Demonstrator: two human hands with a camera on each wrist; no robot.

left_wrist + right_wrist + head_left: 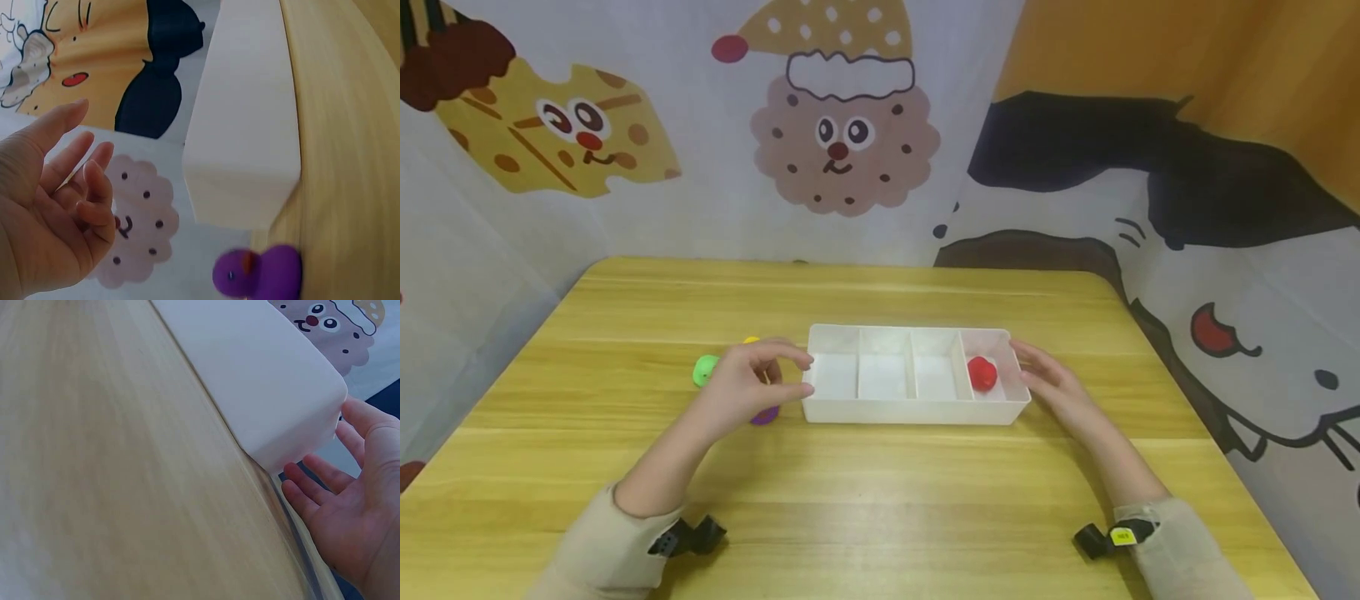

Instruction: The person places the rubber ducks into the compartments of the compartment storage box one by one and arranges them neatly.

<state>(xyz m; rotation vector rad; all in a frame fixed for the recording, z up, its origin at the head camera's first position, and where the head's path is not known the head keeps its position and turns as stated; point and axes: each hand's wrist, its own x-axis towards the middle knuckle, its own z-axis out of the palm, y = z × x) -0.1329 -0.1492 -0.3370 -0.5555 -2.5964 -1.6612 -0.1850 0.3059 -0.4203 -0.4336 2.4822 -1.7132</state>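
A yellowish wood-grain surface (880,492) with rounded far corners meets a softly creased white fabric backdrop (715,229) printed with a smiling cheese wedge (568,146), a cookie (850,185) in a spotted hat (827,33), and a large black-and-white cartoon animal (1262,283) beneath an orange area (1150,50).

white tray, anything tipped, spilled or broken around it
Nothing stands out. The tray sits upright on the table, with no spill or visible damage. The red toy lies inside the far-right compartment; the purple duck is outside, near the left end.

room to pass in front of the tray (917,412); dividers (960,367) block sideways inside.
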